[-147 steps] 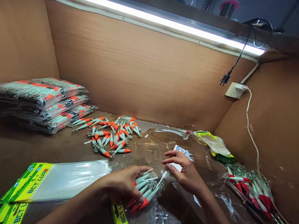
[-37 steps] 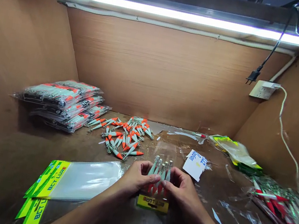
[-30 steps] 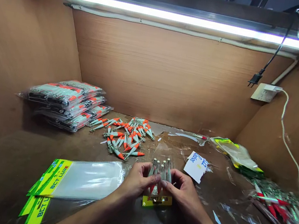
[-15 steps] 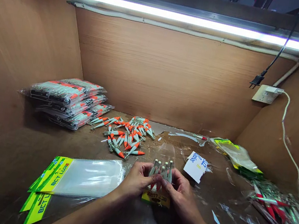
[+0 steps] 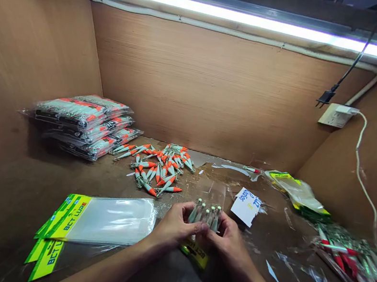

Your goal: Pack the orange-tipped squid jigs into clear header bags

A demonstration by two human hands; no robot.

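Note:
Between my two hands is a clear plastic bag (image 5: 211,191) with a yellow "BCT LURE" header (image 5: 196,253) at its near end. Several pale fishing lures (image 5: 206,215) stand side by side inside it, their tips pointing away from me. My left hand (image 5: 177,222) grips the bag's left side, thumb pressed across the front. On the other side my right hand (image 5: 227,240) pinches it, its thumb meeting the left one. The thumbs hide the lures' lower ends. To the left lies a pile of flat clear bags (image 5: 112,220) with yellow-green headers.
Loose orange-and-white lures (image 5: 161,170) are heaped toward the back. Packed lure bundles (image 5: 85,125) are stacked at the left. A white handwritten card (image 5: 245,207) sits right of my hands. Further right are more header bags (image 5: 299,194) and red-and-white lures (image 5: 356,268).
The bag has turned slightly in my hands, its header now tilted and partly in shadow. My thumbs cover the red ends that showed before. The camera view has shifted a little.

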